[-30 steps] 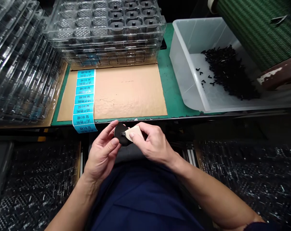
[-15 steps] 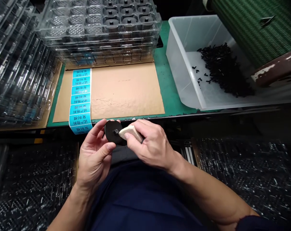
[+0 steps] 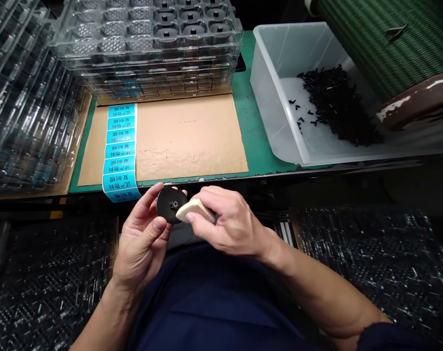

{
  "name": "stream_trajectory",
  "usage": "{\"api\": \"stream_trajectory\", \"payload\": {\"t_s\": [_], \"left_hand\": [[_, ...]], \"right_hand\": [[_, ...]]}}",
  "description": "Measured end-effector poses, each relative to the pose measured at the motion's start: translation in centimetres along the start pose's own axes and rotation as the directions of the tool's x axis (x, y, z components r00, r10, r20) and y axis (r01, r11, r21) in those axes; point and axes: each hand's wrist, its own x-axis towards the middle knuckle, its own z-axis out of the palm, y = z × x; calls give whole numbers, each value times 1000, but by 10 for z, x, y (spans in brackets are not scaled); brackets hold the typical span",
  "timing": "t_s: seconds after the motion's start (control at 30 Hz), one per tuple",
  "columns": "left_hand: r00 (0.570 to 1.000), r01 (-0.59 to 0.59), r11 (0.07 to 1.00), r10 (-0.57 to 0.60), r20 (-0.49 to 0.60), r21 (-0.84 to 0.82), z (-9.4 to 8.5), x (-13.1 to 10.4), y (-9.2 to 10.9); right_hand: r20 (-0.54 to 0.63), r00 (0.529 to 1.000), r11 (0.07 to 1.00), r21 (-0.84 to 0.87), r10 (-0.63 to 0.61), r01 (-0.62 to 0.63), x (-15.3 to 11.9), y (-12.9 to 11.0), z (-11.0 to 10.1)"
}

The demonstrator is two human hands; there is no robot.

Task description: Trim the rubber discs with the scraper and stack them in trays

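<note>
Beyond the green table [image 3: 258, 141]'s front edge, your left hand [image 3: 143, 239] is gripping a black disc [image 3: 166, 199] by its rim while your right [image 3: 231, 222] is pinching a cream pad [image 3: 194, 208] against it.

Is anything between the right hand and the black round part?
Yes: the cream pad held in the right hand stands between that hand and the black round part, at the part's lower right in view. Nothing visible separates the left hand from it.
</note>
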Motion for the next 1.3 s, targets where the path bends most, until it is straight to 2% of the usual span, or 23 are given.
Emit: {"api": "stream_trajectory", "payload": {"t_s": [0.1,0.2,0.27,0.33,0.47,0.57,0.7,0.83,1.07,1.23,1.27,1.3], "left_hand": [[999,35,999,-35,-6,-2,-1,0,-1],[999,35,999,-36,-3,-27,0,0,-1],[999,45,999,-45,-2,-26,1,1,-2],[997,77,997,-76,11,-21,0,1,-2],[982,176,984,-175,76,-10,-3,2,-2],[953,273,962,-272,135,7,-7,2,-4],[929,315,949,-311,200,11,-11,4,-7],[871,404,915,-389,300,13,-15,5,-9],[795,570,821,-544,268,-23,-15,6,-15],[721,646,763,-600,347,-24,-14,7,-22],[720,644,764,-592,363,-30,-13,7,-23],[736,628,776,-570,365,-54,-13,8,-23]], "right_hand": [[-21,1000,998,-58,17,-18,-1,2,-2],[37,999,999,-42,-20,22,0,3,-5],[11,999,994,-99,-48,49,1,4,-6],[-15,997,982,-179,-70,67,2,6,-8],[35,993,954,-276,-113,118,3,11,-10],[71,989,931,-332,-133,149,0,13,-11],[163,967,909,-342,-194,240,-3,14,-13],[248,939,895,-319,-239,312,-3,14,-16],[319,893,880,-253,-318,403,-2,17,-12],[340,838,845,-180,-426,503,0,19,-7],[339,827,838,-163,-449,521,0,20,-7],[327,828,836,-164,-455,524,0,20,-6]]}}
